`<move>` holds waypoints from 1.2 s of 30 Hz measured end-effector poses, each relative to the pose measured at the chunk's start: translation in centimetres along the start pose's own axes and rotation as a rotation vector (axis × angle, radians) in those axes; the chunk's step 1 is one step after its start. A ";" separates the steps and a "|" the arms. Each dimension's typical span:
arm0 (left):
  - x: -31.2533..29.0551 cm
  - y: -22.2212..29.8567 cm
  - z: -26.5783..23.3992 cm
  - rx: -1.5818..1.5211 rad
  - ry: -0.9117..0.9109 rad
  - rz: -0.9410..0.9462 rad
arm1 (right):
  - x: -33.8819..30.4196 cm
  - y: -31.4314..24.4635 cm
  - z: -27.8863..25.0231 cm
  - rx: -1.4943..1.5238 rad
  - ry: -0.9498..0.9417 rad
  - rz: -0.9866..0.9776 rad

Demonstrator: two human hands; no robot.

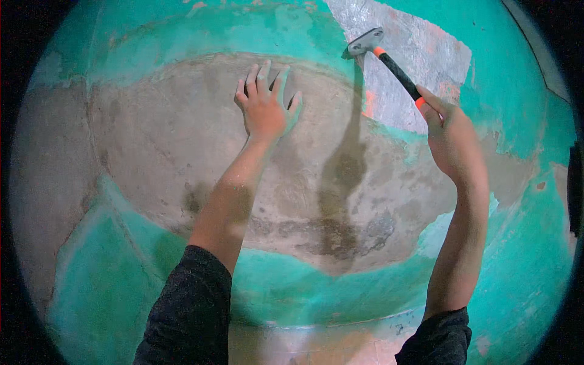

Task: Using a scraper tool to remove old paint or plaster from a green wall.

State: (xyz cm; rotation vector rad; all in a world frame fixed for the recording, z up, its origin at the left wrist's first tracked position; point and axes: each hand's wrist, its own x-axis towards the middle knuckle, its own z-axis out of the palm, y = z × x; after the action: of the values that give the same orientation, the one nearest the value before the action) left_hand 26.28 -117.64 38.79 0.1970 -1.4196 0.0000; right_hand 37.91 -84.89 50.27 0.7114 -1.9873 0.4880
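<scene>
My right hand (447, 125) is closed around the lower end of a scraper (398, 74) with a black and orange handle. Its grey metal head (366, 41) is at the left edge of a pale, paint-free patch (420, 52) on the wall, against green paint. Whether the blade presses on the surface, I cannot tell. My left hand (266, 106) rests flat on a bare grey-brown area (182, 128) of the wall, fingers spread, holding nothing. The scraper and right arm cast a long shadow (344, 176) down the wall.
Green paint (292, 286) runs below the bare area and around the pale patch (395, 103), with ragged, flaking edges. A vertical crack (91, 128) marks the left side. Dark stains (340, 234) spot the lower bare plaster. A dark object (575, 188) stands at the right rim.
</scene>
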 end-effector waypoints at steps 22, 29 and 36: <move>0.0 0.0 0.1 -0.010 0.009 0.006 | -0.1 -1.0 -0.6 -0.030 -0.030 0.041; 0.3 0.0 0.0 0.025 0.007 -0.001 | 0.1 -0.6 -0.5 -0.010 -0.017 0.006; 0.1 0.2 -0.1 0.003 -0.004 -0.012 | -0.4 -0.6 -1.5 -0.028 -0.048 0.003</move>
State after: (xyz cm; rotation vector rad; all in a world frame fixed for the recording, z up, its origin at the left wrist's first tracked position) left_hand 26.36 -117.44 38.85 0.2081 -1.4228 -0.0088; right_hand 39.40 -84.32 50.63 0.7085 -2.0368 0.4483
